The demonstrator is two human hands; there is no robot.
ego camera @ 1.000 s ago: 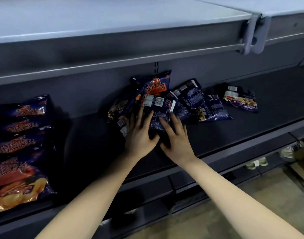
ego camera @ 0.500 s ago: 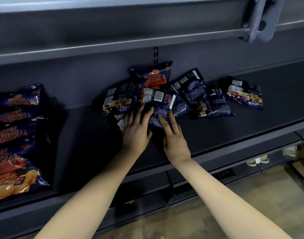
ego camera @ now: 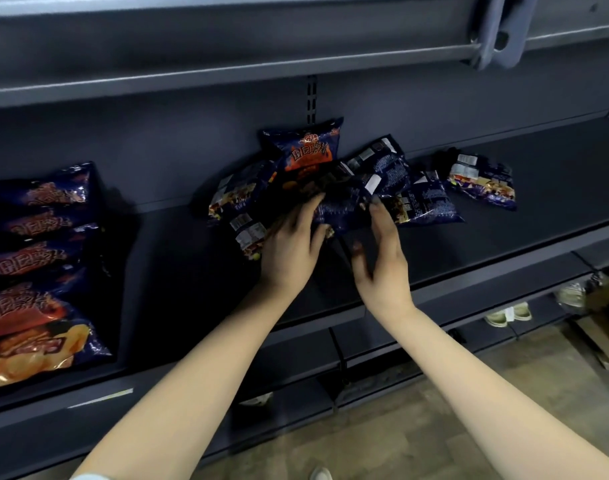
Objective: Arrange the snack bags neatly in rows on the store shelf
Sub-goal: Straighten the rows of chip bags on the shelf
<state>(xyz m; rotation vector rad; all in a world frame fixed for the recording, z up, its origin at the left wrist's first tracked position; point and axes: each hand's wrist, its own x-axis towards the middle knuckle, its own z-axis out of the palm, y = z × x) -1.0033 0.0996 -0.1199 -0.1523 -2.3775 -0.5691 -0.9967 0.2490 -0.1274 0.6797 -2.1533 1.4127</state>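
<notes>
- Both hands, the left hand (ego camera: pixel 291 247) and the right hand (ego camera: pixel 382 258), grip one dark bag (ego camera: pixel 341 202) at the shelf (ego camera: pixel 538 233) middle.
- Its print is blurry.
- At 9 o'clock, a row of bags (ego camera: pixel 36 271) is cut off.

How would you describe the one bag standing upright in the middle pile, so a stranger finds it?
On the dark shelf, find the jumbled pile above both hands. The upright bag leans on the back wall, showing its orange front, while its neighbours lie flat.
</notes>
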